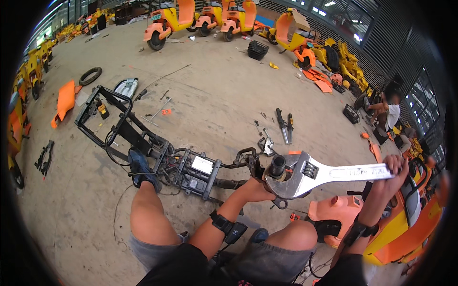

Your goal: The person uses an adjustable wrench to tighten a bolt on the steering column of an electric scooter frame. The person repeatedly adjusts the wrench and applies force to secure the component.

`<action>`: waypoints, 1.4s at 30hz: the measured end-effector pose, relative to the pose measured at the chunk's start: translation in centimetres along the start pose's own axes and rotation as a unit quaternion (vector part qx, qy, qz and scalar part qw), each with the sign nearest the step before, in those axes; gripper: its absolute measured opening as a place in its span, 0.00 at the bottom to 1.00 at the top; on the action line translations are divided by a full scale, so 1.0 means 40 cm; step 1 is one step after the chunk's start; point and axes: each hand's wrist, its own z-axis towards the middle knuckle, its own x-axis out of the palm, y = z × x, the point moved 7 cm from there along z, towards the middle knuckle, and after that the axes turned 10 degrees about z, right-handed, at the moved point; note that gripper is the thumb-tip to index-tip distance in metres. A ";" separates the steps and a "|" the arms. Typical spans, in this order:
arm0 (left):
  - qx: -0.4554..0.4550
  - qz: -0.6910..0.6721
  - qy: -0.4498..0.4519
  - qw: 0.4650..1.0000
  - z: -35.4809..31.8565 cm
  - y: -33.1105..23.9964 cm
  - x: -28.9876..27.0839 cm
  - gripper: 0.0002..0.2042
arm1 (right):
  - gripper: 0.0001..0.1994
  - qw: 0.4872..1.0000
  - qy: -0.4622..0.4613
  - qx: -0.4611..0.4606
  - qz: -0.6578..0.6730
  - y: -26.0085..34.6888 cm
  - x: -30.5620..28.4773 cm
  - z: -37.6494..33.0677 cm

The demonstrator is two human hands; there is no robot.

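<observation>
A large silver adjustable wrench (348, 173) lies across the right of the view. Its jaws are around or against a nut by a dark upright tube (277, 167), at the front end of a stripped black scooter frame (138, 136). My right hand (397, 166) is closed round the far end of the wrench handle. Just below the jaws, my left hand (258, 190) is against the front of the frame. Its fingers are hidden behind the wrench head and tube, so its grip cannot be made out. My left foot, in a dark shoe (140, 167), rests by the frame.
Pliers-like tools with long dark handles (285, 125) lie beyond the frame. Left of it are a tyre (90, 76) and an orange panel (64, 102). An orange scooter body (334, 214) stands close on my right. A person (387, 114) sits farther right; scooters (169, 24) line the back.
</observation>
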 end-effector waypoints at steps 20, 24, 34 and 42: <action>0.010 0.100 -0.068 0.993 0.011 0.003 0.005 0.18 | 0.09 0.818 -0.068 0.386 -0.420 -0.634 -0.028 0.068; -0.078 0.015 -0.032 0.996 0.005 0.001 0.002 0.20 | 0.11 0.740 -0.027 0.472 -0.479 -0.705 -0.015 -0.012; -0.114 -0.038 -0.025 0.992 0.000 -0.013 -0.008 0.16 | 0.15 0.644 0.082 0.566 -0.508 -0.783 0.056 -0.123; -0.094 -0.033 -0.028 0.995 0.001 -0.002 -0.002 0.23 | 0.19 0.644 0.088 0.585 -0.485 -0.805 0.097 -0.168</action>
